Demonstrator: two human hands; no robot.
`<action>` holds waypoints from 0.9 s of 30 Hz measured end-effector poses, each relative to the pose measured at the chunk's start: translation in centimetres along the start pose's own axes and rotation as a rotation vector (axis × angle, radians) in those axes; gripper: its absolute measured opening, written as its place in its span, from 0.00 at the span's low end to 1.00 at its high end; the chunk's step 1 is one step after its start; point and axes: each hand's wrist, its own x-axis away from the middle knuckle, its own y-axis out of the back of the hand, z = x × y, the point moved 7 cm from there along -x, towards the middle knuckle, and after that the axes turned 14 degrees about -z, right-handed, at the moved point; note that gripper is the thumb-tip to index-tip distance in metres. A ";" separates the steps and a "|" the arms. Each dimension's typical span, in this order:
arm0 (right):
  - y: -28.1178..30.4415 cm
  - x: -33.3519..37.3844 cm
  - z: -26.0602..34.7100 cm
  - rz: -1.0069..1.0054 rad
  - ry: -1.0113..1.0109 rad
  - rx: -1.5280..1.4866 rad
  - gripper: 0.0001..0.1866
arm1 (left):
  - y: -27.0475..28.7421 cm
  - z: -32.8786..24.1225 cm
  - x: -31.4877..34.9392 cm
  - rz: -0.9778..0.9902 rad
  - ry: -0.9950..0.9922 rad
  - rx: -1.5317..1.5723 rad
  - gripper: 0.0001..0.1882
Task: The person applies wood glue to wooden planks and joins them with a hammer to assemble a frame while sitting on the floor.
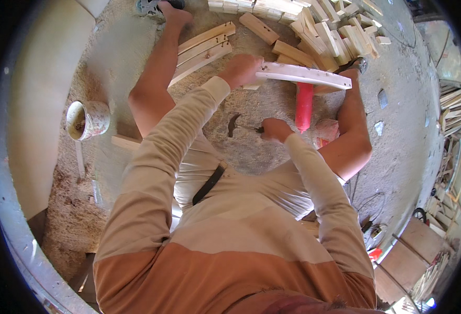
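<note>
My left hand (243,70) is closed around the left end of a pale wooden block (303,75), held up between my knees. Dark specks, perhaps nail heads, show near that end. Below and to the right, my right hand (276,130) is wrapped around the dark grip of a hammer (234,125). Its curved head points left, over the ground and apart from the block. A red cylinder (303,107) stands out from under the block's right half; what it rests on is hidden. Beside my right knee lies a pinkish bag (327,131).
Several wooden pieces with nails sticking out (204,48) lie beyond my left arm. A large pile of cut blocks (335,39) fills the far right. A dirty white bucket (88,120) stands at left. More timber (456,107) is stacked along the right edge.
</note>
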 end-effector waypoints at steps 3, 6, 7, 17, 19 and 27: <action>5.2 4.8 0.0 -0.125 -0.044 -0.205 0.17 | -0.4 0.3 0.0 -0.009 0.021 0.017 0.17; 9.7 10.7 0.4 -0.549 0.169 -0.354 0.16 | -0.6 0.3 0.0 -0.026 0.022 0.073 0.15; 10.3 12.1 0.4 -0.592 0.089 -0.379 0.16 | -0.7 0.4 0.0 -0.014 0.042 0.081 0.14; 20.4 14.1 5.3 -1.195 -0.120 -0.480 0.11 | -0.5 0.5 0.3 -0.062 0.051 0.104 0.11; 17.7 11.9 4.2 -0.944 -0.357 -0.181 0.13 | -0.3 0.4 0.5 -0.057 0.069 0.121 0.11; 27.1 16.0 6.9 -1.331 0.130 -0.101 0.11 | 0.4 0.2 0.6 -0.083 0.009 0.038 0.08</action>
